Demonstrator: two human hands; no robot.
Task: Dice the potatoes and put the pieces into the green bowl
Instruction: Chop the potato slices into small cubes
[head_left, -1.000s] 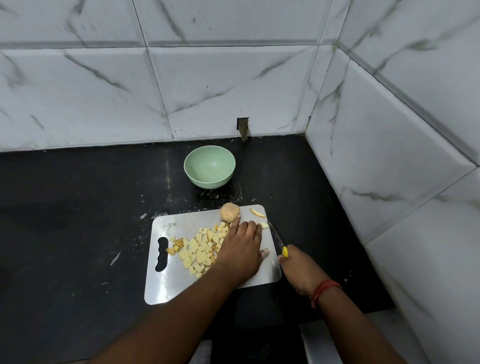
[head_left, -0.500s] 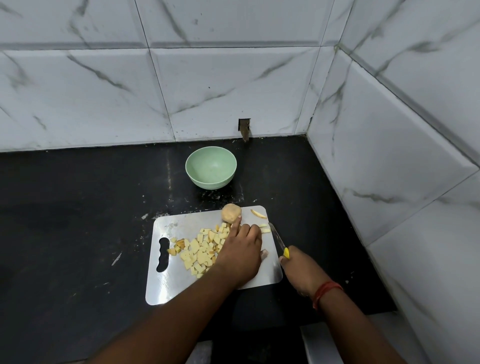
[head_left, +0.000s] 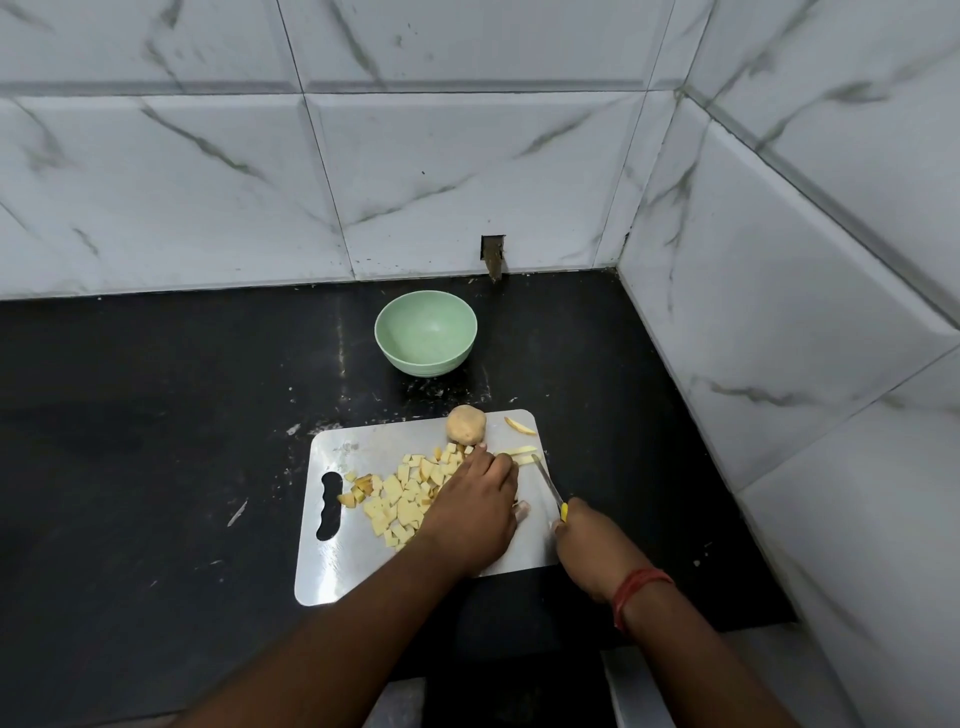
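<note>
Now the left hand (head_left: 475, 512) lies on the board (head_left: 353, 566) with its fingers (head_left: 498, 465) curled down on potato strips (head_left: 527, 454), while the right hand (head_left: 592, 545) grasps a yellow-handled knife (head_left: 548, 488), its blade just right of those fingers. Diced pieces (head_left: 400, 499) are heaped left of the left hand, a whole potato (head_left: 466, 425) sits just beyond its fingertips, and the green bowl (head_left: 425, 332) stands farther back on the black surface (head_left: 156, 415), holding no pieces.

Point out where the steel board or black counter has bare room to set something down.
The steel cutting board is bare at its near-left corner and far-left strip. The black counter lies open left of the board and beside the green bowl. Crowded: the diced potato pile, left hand, whole potato and right hand with the knife.
</note>
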